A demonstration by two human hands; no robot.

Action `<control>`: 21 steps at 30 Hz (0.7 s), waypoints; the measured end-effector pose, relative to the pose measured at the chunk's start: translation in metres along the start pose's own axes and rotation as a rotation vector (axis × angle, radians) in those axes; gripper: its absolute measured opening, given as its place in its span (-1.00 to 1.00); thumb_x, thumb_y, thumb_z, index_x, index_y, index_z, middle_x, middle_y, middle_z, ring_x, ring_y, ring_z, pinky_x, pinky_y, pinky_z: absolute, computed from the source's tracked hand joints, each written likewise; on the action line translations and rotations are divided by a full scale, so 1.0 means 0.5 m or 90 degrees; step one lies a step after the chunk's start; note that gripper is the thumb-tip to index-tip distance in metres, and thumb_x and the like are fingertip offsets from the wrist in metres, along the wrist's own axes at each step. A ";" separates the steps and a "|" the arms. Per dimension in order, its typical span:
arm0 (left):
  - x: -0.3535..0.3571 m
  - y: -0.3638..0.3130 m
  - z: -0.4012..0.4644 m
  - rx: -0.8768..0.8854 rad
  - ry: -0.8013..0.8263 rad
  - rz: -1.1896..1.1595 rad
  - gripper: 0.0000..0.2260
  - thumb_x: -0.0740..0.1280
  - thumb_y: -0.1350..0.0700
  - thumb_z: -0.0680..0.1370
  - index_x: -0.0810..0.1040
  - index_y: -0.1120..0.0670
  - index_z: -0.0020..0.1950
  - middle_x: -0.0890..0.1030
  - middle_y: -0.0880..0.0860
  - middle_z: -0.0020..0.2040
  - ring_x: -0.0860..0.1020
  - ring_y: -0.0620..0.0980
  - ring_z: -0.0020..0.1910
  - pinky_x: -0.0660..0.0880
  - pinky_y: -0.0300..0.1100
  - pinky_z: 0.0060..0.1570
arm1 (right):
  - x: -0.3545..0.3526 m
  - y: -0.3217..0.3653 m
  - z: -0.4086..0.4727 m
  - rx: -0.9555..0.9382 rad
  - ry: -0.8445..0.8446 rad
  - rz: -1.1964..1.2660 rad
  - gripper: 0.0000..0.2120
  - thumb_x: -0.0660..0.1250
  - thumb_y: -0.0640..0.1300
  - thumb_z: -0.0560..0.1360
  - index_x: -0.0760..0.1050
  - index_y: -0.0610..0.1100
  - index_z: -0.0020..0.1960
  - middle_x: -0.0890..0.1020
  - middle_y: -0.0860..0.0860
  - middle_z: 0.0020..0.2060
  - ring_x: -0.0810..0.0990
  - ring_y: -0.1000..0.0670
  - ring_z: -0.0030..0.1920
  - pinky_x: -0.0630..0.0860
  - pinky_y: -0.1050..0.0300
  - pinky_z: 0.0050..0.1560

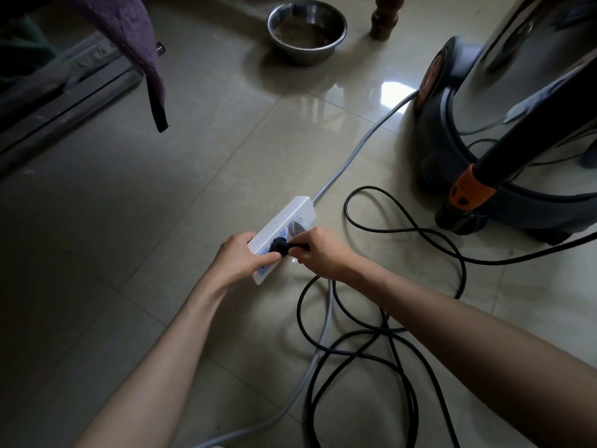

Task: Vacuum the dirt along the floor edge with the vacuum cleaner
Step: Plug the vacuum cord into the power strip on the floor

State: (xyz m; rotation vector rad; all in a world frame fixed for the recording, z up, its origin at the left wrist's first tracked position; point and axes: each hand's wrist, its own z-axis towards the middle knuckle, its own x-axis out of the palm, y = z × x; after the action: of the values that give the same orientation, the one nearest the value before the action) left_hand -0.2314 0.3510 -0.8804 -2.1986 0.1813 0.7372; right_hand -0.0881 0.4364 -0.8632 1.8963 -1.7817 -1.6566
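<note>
- The white plastic power strip [282, 236] is lying on the glossy tiled floor [193, 156], its long axis running from near-left to far-right; its near end is gripped by the left hand [240, 258], fingers curled round the edge.
- The black plug [279, 246] of the coiled black cord [371, 334] is pinched by the right hand [318, 252] and sits at a socket mid-strip; full seating cannot be told.
- The steel-drum vacuum cleaner [504, 130] stands far right, well apart.
- Any push is judged to go leftward, against the bracing left hand.
</note>
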 end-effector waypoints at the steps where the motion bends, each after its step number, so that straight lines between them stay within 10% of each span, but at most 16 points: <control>1: 0.000 0.000 0.002 0.000 -0.003 0.012 -0.69 0.50 0.03 0.38 0.58 0.12 0.04 0.60 0.04 -0.13 0.53 0.00 -0.17 0.39 -0.22 -0.31 | 0.000 -0.002 0.002 -0.001 -0.001 0.006 -0.77 0.23 -0.25 0.59 0.64 -0.28 0.10 0.65 -0.26 -0.05 0.55 -0.20 -0.03 0.32 0.12 -0.15; 7: 0.008 0.006 0.001 0.005 -0.057 0.003 -0.67 0.50 0.08 0.37 0.56 0.10 0.10 0.60 0.04 -0.06 0.55 0.03 -0.09 0.42 -0.19 -0.18 | 0.019 0.002 0.000 -0.020 -0.020 -0.023 -0.76 0.22 -0.24 0.60 0.63 -0.33 0.06 0.59 -0.29 -0.09 0.43 -0.16 -0.17 0.15 0.18 -0.29; 21: -0.066 0.066 0.060 -0.025 -0.079 0.077 -0.65 0.49 0.04 0.40 0.57 0.08 0.15 0.61 0.07 -0.02 0.54 -0.01 -0.13 0.39 -0.24 -0.32 | 0.001 0.014 0.031 0.041 0.082 0.044 -0.74 0.31 -0.13 0.59 0.58 -0.19 0.24 0.68 -0.17 -0.07 0.66 -0.05 -0.11 0.46 0.30 -0.18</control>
State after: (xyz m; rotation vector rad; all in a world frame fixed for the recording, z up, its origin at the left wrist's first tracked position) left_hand -0.2837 0.3470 -0.8986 -2.1849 0.2397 0.9490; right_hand -0.1037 0.4428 -0.8656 1.8967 -1.8491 -1.4377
